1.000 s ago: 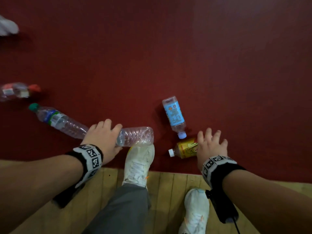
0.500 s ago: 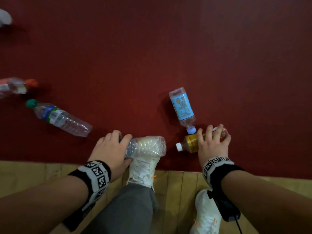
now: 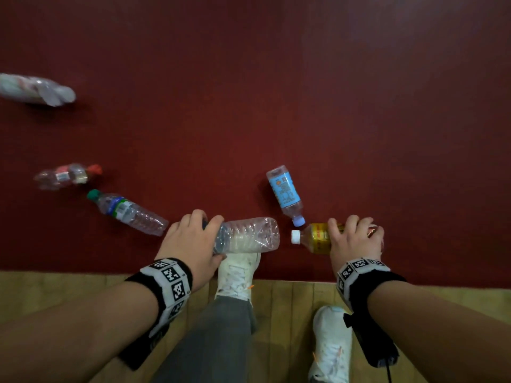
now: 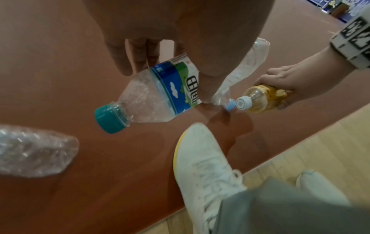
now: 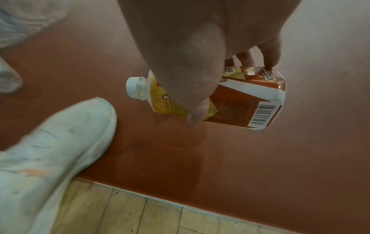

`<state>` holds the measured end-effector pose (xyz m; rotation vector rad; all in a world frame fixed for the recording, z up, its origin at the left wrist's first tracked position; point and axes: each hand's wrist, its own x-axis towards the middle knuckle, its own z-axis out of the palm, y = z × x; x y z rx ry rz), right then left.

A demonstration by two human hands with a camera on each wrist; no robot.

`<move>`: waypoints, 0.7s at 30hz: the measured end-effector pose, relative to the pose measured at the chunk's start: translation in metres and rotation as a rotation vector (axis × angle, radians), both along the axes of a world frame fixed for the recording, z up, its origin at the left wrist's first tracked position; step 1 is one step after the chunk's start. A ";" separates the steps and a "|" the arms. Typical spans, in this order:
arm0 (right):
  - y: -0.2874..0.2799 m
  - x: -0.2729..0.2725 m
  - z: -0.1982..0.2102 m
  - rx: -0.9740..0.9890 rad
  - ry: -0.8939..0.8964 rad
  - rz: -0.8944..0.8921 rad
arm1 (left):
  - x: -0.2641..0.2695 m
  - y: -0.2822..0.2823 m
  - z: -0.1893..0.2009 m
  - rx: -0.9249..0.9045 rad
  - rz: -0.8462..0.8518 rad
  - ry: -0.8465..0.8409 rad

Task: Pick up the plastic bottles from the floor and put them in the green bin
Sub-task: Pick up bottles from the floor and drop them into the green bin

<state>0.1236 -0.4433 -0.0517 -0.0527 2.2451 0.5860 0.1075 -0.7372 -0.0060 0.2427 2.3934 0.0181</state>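
My left hand (image 3: 193, 239) grips a clear ribbed bottle (image 3: 249, 236) by its neck end, just above my left shoe. The left wrist view shows its teal cap and blue-green label (image 4: 160, 95). My right hand (image 3: 356, 241) grips a yellow-labelled bottle (image 3: 315, 236) with a white cap; the right wrist view shows the thumb across this bottle (image 5: 230, 101), which hangs a little above the floor. A blue-labelled bottle (image 3: 284, 194) lies on the red floor between the two hands, its cap close to the yellow bottle's cap. No green bin is in view.
More bottles lie on the red floor to the left: a green-capped one (image 3: 127, 211), a red-capped one (image 3: 66, 175) and a crushed one (image 3: 33, 89). My white shoes (image 3: 237, 272) (image 3: 331, 344) stand at the edge where the red floor meets wooden boards (image 3: 290, 299).
A second ago both hands were only reaching onto their bottles; they have since curled round them. The view has shifted right, so more bottles on the left show.
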 end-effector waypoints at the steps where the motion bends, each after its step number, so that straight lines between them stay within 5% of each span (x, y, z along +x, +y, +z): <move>1: 0.003 -0.004 0.013 0.002 0.018 -0.017 | -0.001 0.003 0.012 0.000 0.005 0.015; 11: 0.041 -0.018 0.193 -0.040 0.171 -0.066 | -0.006 0.046 0.187 0.026 0.024 0.143; 21: 0.075 0.052 0.444 -0.091 0.215 -0.163 | 0.079 0.101 0.435 0.067 0.175 0.247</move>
